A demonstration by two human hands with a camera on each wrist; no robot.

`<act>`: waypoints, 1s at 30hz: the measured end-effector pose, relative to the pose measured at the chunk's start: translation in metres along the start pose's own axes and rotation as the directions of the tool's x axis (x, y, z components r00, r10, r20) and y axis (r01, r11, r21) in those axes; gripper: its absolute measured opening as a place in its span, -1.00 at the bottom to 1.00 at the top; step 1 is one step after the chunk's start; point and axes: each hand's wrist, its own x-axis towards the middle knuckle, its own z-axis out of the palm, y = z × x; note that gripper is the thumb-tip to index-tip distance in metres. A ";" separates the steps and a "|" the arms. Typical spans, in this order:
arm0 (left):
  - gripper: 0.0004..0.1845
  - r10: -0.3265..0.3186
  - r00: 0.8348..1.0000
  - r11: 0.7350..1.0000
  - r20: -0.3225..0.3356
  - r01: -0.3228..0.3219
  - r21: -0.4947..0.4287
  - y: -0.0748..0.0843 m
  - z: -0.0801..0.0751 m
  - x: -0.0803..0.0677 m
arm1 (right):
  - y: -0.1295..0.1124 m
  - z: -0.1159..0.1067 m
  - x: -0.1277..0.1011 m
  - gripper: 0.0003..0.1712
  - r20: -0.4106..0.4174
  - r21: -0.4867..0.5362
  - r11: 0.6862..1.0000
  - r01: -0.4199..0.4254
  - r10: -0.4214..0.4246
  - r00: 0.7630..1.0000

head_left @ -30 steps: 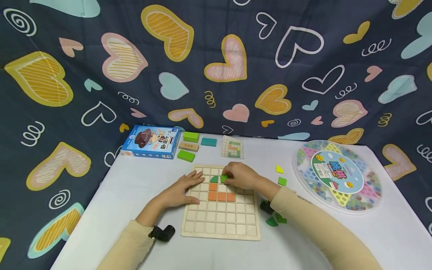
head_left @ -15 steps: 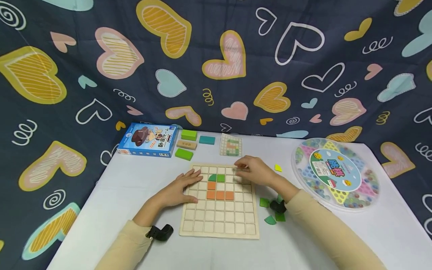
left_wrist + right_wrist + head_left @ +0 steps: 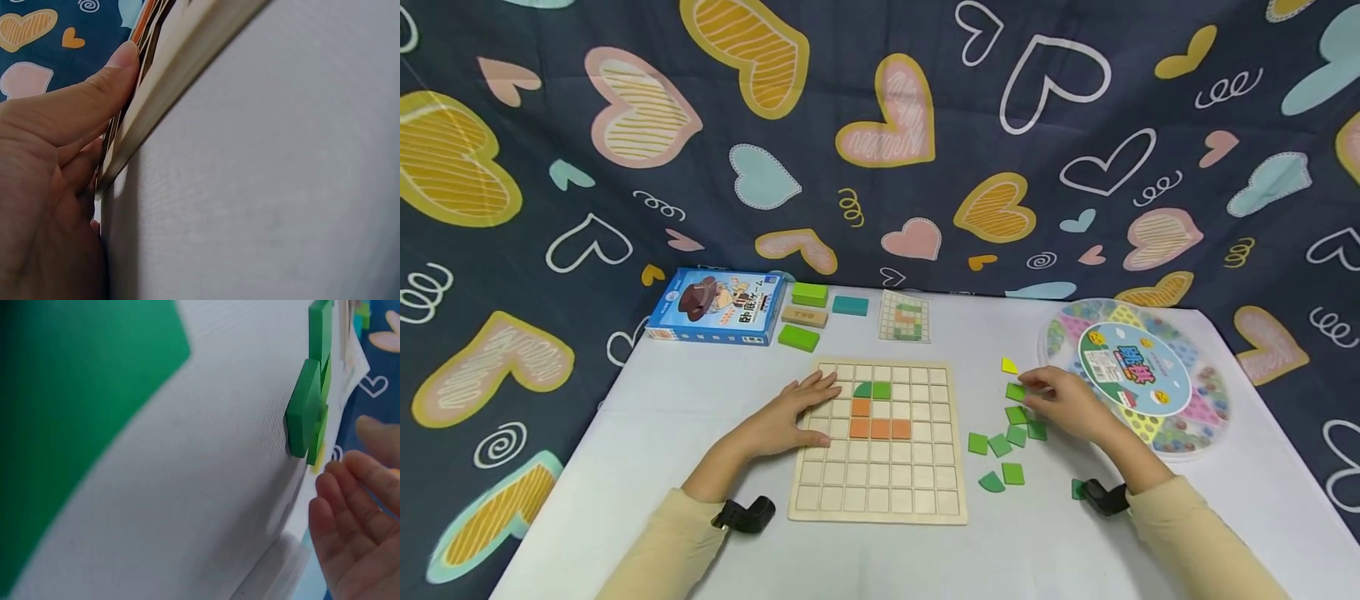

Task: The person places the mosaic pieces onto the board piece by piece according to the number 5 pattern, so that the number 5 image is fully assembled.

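A pale wooden grid board [image 3: 880, 475] lies on the table, with several orange tiles [image 3: 880, 428], a green square tile [image 3: 882, 390] and a green quarter-round tile [image 3: 864, 389] in its cells. My left hand [image 3: 775, 425] rests on the board's left edge, fingers spread; the left wrist view shows its thumb [image 3: 106, 87] against the edge. To the right of the board, my right hand [image 3: 1063, 404] is over the loose tiles, its fingertips at a green square tile [image 3: 1015, 392]. In the right wrist view its fingers [image 3: 350, 519] are loosely bent, and no tile shows between them.
Several green tiles [image 3: 1012, 473] lie scattered right of the board, with a yellow piece [image 3: 1009, 365] behind them. A round marble-game box [image 3: 1195, 367] sits at the right. At the back are a pattern card [image 3: 887, 333], a blue box [image 3: 715, 304] and several small blocks [image 3: 799, 337].
My right hand set a green square tile into the board beside the quarter-round one, let go, and moved right to the loose tiles. The left hand has stayed on the board's edge.
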 end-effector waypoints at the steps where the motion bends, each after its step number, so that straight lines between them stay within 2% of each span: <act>1: -0.13 0.002 1.000 1.000 0.003 -0.002 -0.001 0.000 0.000 0.000 | 0.002 0.000 -0.001 -0.63 0.005 -0.005 1.000 -0.013 0.013 1.000; 10: -0.13 -0.007 1.000 1.000 -0.029 0.007 -0.001 -0.003 0.001 -0.005 | 0.000 0.006 0.015 -0.66 0.035 -0.060 0.998 -0.001 0.003 0.999; 15: -0.13 0.017 1.000 1.000 -0.018 -0.017 0.009 -0.001 0.003 0.001 | 0.002 0.005 0.012 -0.69 0.025 -0.113 0.993 -0.021 0.024 0.999; 20: -0.14 0.025 0.999 1.000 -0.023 -0.025 0.001 -0.001 0.002 0.001 | -0.002 0.002 0.014 -0.70 0.035 -0.150 0.989 -0.016 0.022 0.999; 25: -0.13 0.024 1.000 1.000 -0.006 -0.024 -0.006 0.000 0.003 0.003 | -0.012 -0.001 0.014 -0.70 0.016 -0.100 0.995 -0.002 0.003 1.000; 30: -0.13 0.002 1.000 1.000 -0.011 -0.002 -0.008 -0.001 0.002 0.000 | -0.042 0.012 0.025 -0.69 0.016 0.004 0.994 0.113 -0.113 0.993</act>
